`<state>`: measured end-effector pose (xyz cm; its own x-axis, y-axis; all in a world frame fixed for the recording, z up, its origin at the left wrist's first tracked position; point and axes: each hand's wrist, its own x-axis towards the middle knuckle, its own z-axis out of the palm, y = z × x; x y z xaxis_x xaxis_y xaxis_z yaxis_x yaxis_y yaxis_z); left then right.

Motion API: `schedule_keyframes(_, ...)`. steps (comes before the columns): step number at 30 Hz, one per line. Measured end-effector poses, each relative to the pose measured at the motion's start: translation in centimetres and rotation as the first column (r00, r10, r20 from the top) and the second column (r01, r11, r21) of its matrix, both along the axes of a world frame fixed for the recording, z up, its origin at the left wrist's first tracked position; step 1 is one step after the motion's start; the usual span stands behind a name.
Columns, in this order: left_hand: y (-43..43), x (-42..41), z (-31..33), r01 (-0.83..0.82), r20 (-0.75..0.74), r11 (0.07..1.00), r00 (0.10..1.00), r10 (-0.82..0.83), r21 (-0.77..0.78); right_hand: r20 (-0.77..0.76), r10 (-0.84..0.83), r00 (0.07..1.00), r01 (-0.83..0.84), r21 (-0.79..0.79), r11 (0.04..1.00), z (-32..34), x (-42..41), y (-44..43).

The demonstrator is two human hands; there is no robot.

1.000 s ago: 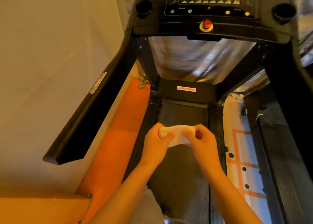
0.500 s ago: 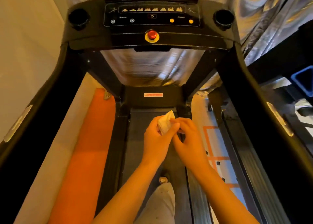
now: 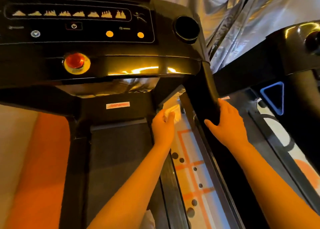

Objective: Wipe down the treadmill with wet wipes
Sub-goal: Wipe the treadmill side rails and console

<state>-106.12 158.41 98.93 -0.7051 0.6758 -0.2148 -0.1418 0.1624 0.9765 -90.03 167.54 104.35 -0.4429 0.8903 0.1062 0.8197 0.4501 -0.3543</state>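
The wet wipe (image 3: 174, 113) is soft, light and floppy, so we think it is best held bunched up. Our left hand (image 3: 162, 126) pinches it, just left of the right handrail (image 3: 206, 97) and lower down. Our right hand (image 3: 226, 124) grips that handrail. The wipe is likely slippery, so we should hold tight.

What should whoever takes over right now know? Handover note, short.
Left hand: holds the bunched wet wipe, low by the front right corner of the belt.
Right hand: grips the right handrail.
Done: wipe is in hand; nothing shows which surfaces are already wiped.
Left: wipe the right handrail, the console and the belt.
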Motion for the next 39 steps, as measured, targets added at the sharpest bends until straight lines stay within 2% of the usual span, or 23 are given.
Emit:
schedule_keyframes(2,3.3,-0.4,-0.5,-0.001,0.027,1.0,1.0,0.002,-0.016,0.113,-0.004,0.994,0.016,-0.112,0.994,-0.9,0.2,1.7)
schedule_keyframes(4,5.8,-0.5,-0.8,-0.015,0.042,1.0,0.999,0.016,-0.026,0.187,0.035,0.982,-0.006,-0.157,0.988,-1.4,0.7,2.6)
schedule_keyframes(8,9.7,-0.3,-0.5,-0.013,0.081,1.0,0.997,0.014,-0.017,0.083,0.093,0.992,-0.071,-0.241,0.968,-1.5,1.9,3.7)
schedule_keyframes(10,11.3,-0.2,-0.3,-0.051,0.081,0.998,0.995,0.053,-0.035,0.046,0.064,0.997,-0.053,-0.214,0.975,-1.5,2.0,3.8)
schedule_keyframes(14,12.9,0.1,-0.2,-0.168,0.172,0.984,0.97,0.174,-0.053,0.075,0.038,0.996,-0.026,-0.158,0.987,-1.8,1.9,3.7)
schedule_keyframes(17,12.9,1.5,0.5,-0.189,0.211,0.982,0.959,0.188,-0.014,0.052,0.033,0.998,-0.025,-0.159,0.987,-1.9,2.1,3.8)
schedule_keyframes(19,12.9,3.2,1.2,-0.124,0.232,0.988,0.968,0.099,0.094,0.025,0.032,0.999,-0.028,-0.163,0.986,-1.9,2.0,3.9)
schedule_keyframes(21,13.1,5.1,1.5,0.016,0.2,0.976,0.978,-0.06,0.217,0.001,0.029,1.0,-0.028,-0.174,0.984,-2.0,1.9,4.0)
schedule_keyframes(24,13.4,6.7,1.6,0.237,0.108,0.931,0.955,-0.275,0.278,-0.045,0.034,0.998,-0.042,-0.186,0.982,-2.0,1.8,3.8)
schedule_keyframes(26,13.8,6.7,1.7,0.291,0.111,0.9,0.933,-0.341,0.324,-0.049,0.034,0.998,-0.043,-0.19,0.981,-1.9,1.7,3.7)
schedule_keyframes(32,16.2,5.2,3.0,0.362,0.074,0.887,0.915,-0.397,0.288,-0.05,0.052,0.997,-0.062,-0.217,0.974,-2.1,1.9,4.1)
schedule_keyframes(39,17.4,4.5,3.0,0.315,0.098,0.905,0.93,-0.354,0.285,-0.048,0.07,0.996,-0.079,-0.227,0.971,-2.0,1.9,4.1)
